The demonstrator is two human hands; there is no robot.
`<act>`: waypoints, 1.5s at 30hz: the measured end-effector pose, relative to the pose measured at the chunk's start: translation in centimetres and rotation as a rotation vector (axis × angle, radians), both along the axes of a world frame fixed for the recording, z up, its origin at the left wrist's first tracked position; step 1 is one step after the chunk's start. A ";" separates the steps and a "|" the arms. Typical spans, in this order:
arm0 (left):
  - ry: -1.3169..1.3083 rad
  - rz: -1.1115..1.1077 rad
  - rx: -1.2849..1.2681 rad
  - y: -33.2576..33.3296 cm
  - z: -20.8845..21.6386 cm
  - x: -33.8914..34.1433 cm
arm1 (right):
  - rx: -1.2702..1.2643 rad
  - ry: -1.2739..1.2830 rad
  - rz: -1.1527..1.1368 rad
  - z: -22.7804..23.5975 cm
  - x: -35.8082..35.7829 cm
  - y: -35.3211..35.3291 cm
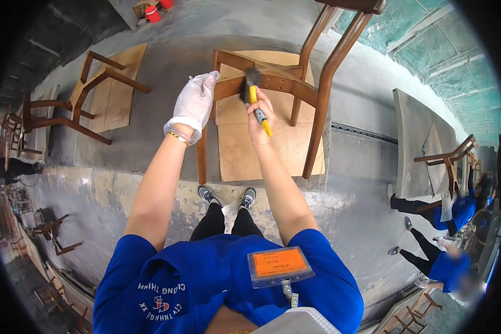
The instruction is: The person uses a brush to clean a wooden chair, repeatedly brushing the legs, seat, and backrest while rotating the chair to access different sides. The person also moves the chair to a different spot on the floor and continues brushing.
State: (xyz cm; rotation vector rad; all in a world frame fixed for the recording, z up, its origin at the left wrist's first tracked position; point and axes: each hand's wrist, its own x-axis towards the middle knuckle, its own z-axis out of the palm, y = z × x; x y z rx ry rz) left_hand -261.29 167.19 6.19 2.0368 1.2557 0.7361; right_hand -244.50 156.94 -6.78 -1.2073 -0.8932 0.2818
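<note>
A brown wooden chair frame (289,86) without a seat stands in front of me, its crossed braces and screw-holed rail showing. My left hand (195,103), in a white glove with a clear cuff, is closed at the frame's left corner, the fingertips partly hidden. In my bare right hand (260,114) is a paintbrush (253,93) with a yellow handle and dark bristles. The brush head lies over the front rail near the braces; its blur hides whether it touches the wood.
Under the chair lies a light plywood sheet (239,156). More chair frames (89,94) stand to the left, on another board (119,100). At the right, a large grey panel (403,145) is near two people in blue shirts (448,267). Red buckets (152,14) sit at the back.
</note>
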 end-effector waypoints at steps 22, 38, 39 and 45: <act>0.100 -0.175 -0.282 0.3 3.9 -0.6 | 0.131 0.208 -0.438 2.9 2.0 1.5; 0.343 -0.537 -0.210 3.3 5.9 -2.9 | -0.432 -0.496 0.893 4.2 -7.8 -8.7; 0.378 -0.548 -0.184 3.4 6.1 -3.1 | -0.285 -0.437 0.824 5.4 -6.8 -7.0; 0.424 -0.574 -0.129 3.9 5.7 -2.8 | -0.082 -0.880 0.336 2.4 -8.8 -6.4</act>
